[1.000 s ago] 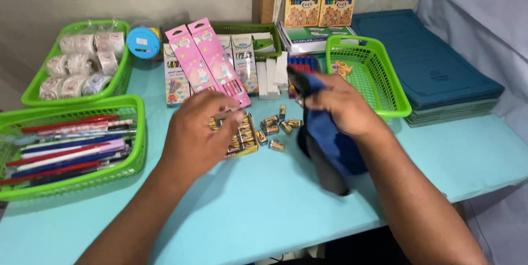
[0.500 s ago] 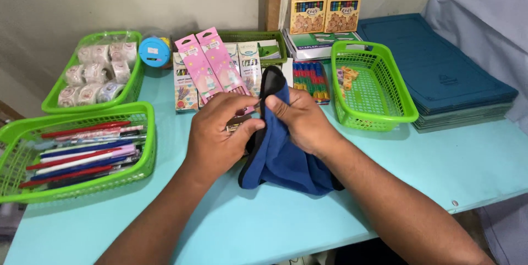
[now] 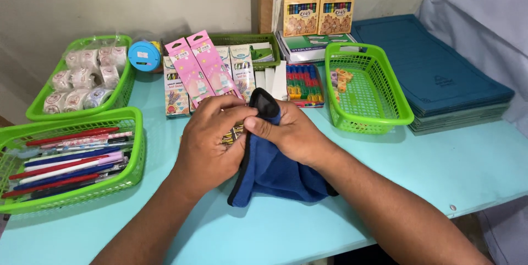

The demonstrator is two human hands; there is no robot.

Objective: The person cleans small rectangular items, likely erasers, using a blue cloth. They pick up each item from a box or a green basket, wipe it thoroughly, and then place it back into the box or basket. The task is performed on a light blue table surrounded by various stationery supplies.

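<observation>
Both hands meet over the middle of the pale turquoise table (image 3: 385, 188), gripping one dark blue fabric pouch with black trim (image 3: 275, 168). The left hand (image 3: 212, 141) is curled closed, its fingers pinching the pouch's top edge from the left. The right hand (image 3: 289, 133) is closed too, thumb and fingers clamped on the same black-edged opening from the right. The pouch's lower part rests on the table, bunched beneath the wrists. Small items lie partly hidden under the hands; I cannot tell their number.

Three green plastic mesh baskets are fully in view: one at the left with pens and pencils (image 3: 135, 149), one behind it with rolls of stickers (image 3: 126, 86), and one at the right with a few small yellow pieces (image 3: 385, 119). A fourth green basket (image 3: 245, 38) stands at the back. Two pink pencil boxes (image 3: 201, 67) lean side by side, and two yellow crayon boxes (image 3: 319, 12) stand upright against the wall. One round blue container (image 3: 143, 56) sits near the sticker basket. A stack of dark blue folders (image 3: 440, 78) lies at the far right.
</observation>
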